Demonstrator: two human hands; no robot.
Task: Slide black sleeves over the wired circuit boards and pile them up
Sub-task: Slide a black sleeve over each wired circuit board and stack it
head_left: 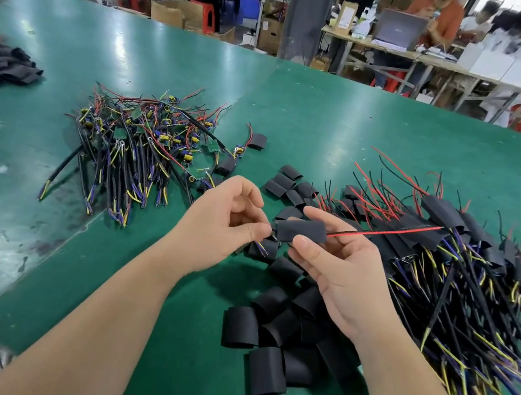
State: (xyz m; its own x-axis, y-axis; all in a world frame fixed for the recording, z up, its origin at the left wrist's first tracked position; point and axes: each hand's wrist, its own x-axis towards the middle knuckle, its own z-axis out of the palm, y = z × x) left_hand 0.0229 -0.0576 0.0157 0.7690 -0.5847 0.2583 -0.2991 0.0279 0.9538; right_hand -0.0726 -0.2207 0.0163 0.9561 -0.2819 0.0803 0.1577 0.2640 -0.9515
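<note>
Now, on the green table [334, 123], between the heap of bare wired circuit boards [144, 138] on my left and the pile of sleeved ones [449, 265] on my right, I hold one piece above the loose black sleeves [272, 338]. My right hand [336, 273] is clamped on the black sleeve [302, 230], thumb on the near side, while my left hand [222, 225] pinches the cable [262, 248] at its left mouth and the red lead [385, 231] pokes out the right. I judge I should hold the sleeve steady, pull along its line until the board sits centred, then add it to the right pile.
</note>
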